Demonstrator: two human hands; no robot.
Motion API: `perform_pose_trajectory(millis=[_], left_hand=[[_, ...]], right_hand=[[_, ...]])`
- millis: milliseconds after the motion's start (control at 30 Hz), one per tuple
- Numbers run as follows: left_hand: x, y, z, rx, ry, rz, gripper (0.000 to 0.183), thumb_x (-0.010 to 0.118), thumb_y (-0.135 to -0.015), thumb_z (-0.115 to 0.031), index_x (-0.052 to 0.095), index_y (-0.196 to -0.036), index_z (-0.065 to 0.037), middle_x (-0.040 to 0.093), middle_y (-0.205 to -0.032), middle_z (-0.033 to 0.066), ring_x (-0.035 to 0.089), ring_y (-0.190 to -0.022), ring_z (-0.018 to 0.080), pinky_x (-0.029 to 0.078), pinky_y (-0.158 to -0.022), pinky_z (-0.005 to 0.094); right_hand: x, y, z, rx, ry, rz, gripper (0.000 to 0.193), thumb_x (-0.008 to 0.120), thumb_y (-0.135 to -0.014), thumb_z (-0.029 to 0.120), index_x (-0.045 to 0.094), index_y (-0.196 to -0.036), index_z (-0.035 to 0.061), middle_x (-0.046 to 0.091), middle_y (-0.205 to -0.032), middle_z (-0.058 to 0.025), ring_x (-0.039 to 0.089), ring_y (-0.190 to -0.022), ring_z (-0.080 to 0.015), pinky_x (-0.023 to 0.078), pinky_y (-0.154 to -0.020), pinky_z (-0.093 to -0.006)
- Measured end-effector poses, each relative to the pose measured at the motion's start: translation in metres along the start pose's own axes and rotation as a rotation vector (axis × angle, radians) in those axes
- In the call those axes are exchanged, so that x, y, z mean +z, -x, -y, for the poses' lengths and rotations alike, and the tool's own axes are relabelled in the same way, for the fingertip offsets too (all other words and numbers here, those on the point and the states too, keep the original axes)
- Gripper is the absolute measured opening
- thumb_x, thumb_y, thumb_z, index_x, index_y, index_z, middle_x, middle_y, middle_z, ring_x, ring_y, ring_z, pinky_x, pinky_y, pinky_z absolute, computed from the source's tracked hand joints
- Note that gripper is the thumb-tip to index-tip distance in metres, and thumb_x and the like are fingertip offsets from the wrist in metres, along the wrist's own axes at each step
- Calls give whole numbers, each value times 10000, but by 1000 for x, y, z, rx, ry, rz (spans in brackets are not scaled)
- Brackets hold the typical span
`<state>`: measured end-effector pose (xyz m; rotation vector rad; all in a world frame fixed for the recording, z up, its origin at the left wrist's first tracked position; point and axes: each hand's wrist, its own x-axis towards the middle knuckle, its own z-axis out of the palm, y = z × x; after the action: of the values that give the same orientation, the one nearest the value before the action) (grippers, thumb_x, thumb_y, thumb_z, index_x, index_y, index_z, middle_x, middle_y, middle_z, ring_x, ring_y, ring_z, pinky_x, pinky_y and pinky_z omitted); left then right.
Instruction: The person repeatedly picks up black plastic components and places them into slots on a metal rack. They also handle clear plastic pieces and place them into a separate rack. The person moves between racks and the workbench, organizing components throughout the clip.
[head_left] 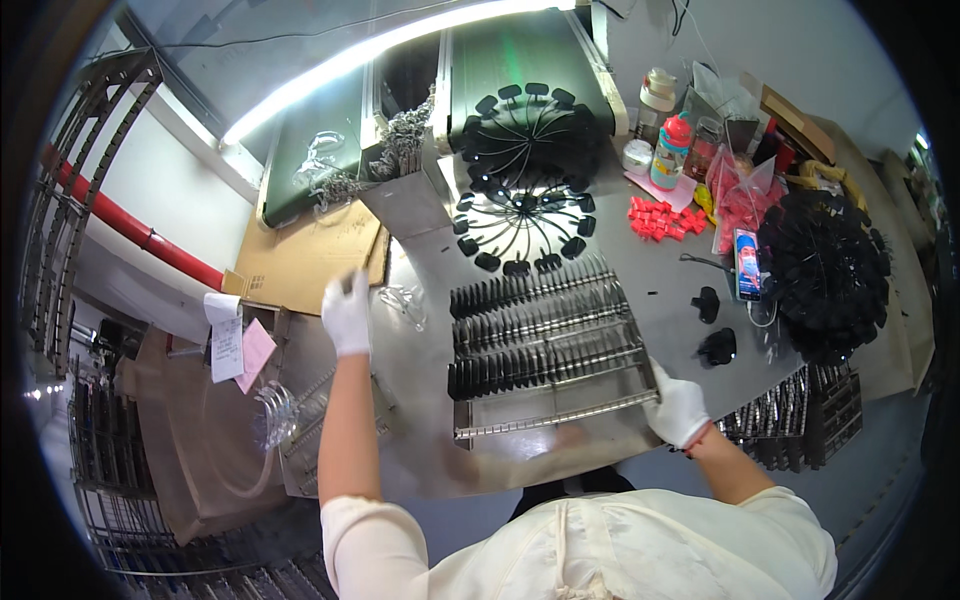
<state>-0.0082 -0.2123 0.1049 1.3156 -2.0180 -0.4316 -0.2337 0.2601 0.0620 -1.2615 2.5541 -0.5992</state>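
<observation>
A slotted metal rack [560, 408] stands on the steel table before me, its upper rows filled with thin dark upright pieces [535, 325]. My right hand [680, 408], in a white glove, is closed round the rack's near right side. To the left, my left hand [347, 318], gloved too, is raised near the cardboard; it is slightly blurred, its fingers look apart, and nothing shows in them. Clear curved plastic pieces [405, 302] lie right of it. Behind the rack is a round black stand [524, 205], dark flat pieces on its radiating wires.
Another black radial stand [530, 135] sits at the back by a green conveyor belt [510, 50]. On the right are red clips [665, 220], bottles [670, 150], a phone [747, 262], loose black pieces [716, 347] and a large black cluster [825, 275]. Cardboard [305, 258] lies left.
</observation>
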Motion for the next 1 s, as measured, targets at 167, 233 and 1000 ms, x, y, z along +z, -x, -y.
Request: perform_pose_trajectory(millis=[167,233,1000], left_hand=[[25,-189,8,70,456,-265,669,736,-898,-453,603,-1340,31,667,-1218,222,662,-1064,352,498,-926,423],[45,-217,-6,123,192,-196,569,700,-933,-433,669,-1234,49,676,-1190,222,663,-1065,324,500,-923,408],[-45,147,-35,-107,881,1063,245,542,-1061,-175,690,-1060,20,725,-1157,129,664,-1029,186,515,-950,327]], right_hand=[[-26,8,23,99,-39,70,584,632,-826,224,583,-1382,52,694,-784,-248,680,-761,-450,542,-748,-547],[-18,16,22,166,4,90,592,634,-830,235,577,-1379,21,702,-827,-254,684,-793,-441,540,-770,-538],[39,54,27,102,-20,-57,630,643,-850,207,499,-1432,12,701,-796,-226,683,-783,-444,545,-796,-533]])
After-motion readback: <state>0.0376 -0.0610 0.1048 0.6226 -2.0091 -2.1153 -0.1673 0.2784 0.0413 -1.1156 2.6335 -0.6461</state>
